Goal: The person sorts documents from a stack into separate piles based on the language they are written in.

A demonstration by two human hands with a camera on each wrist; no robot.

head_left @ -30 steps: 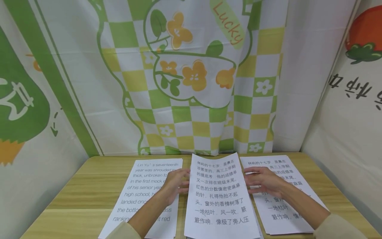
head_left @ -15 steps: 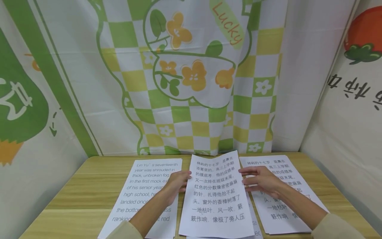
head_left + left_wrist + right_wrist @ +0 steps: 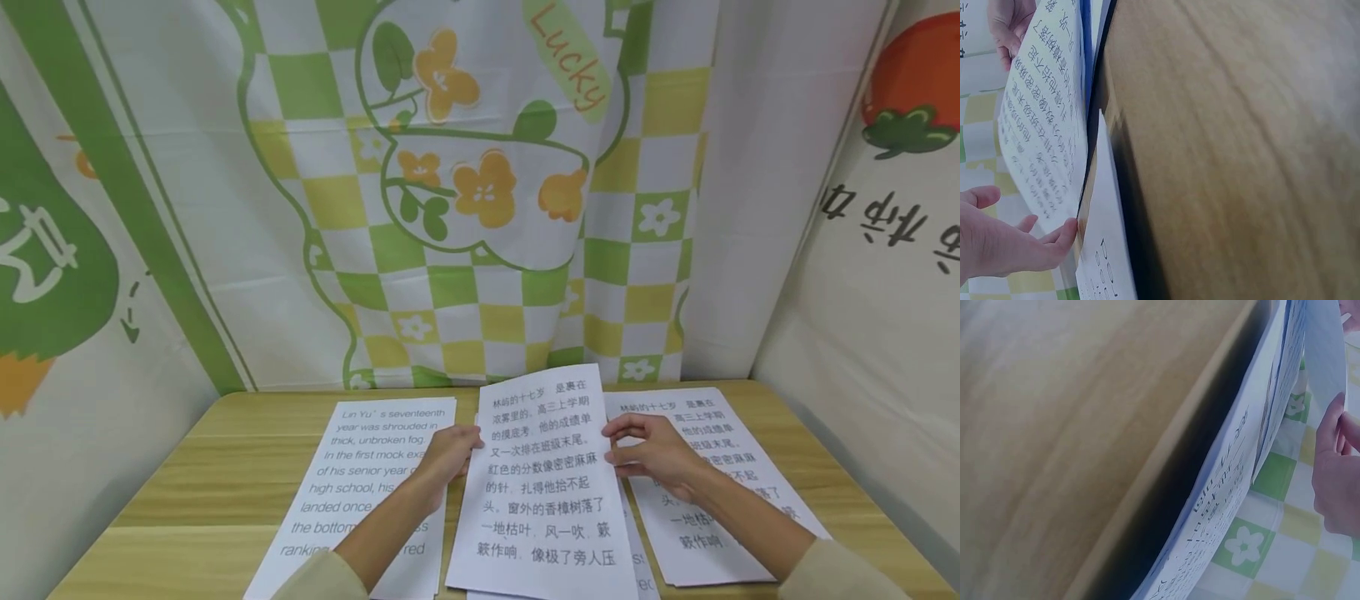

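Observation:
A sheet of paper (image 3: 543, 492) printed with Chinese text stands tilted up over the middle pile, top edge raised. My left hand (image 3: 442, 467) pinches its left edge at the fingertips. At the opposite edge, my right hand (image 3: 652, 458) pinches the sheet between thumb and fingers, also plain in the right wrist view, where that hand (image 3: 1338, 469) grips the thin edge. Beneath it, the lower sheet (image 3: 643, 575) with English letters peeks out at the bottom right. In the left wrist view the left hand (image 3: 1022, 244) is beside the raised sheet (image 3: 1047, 119).
A pile of English-printed sheets (image 3: 352, 500) lies on the left, partly under the left forearm. Chinese-printed sheets (image 3: 720, 567) lie on the right, partly covered by the right forearm. All rest on a wooden table (image 3: 187, 500). A checkered curtain (image 3: 465, 317) hangs behind.
The sheet has lifted and shifted slightly left, its top edge now higher and straighter, baring letters on the sheet below. The fingers of both hands have closed in on its edges.

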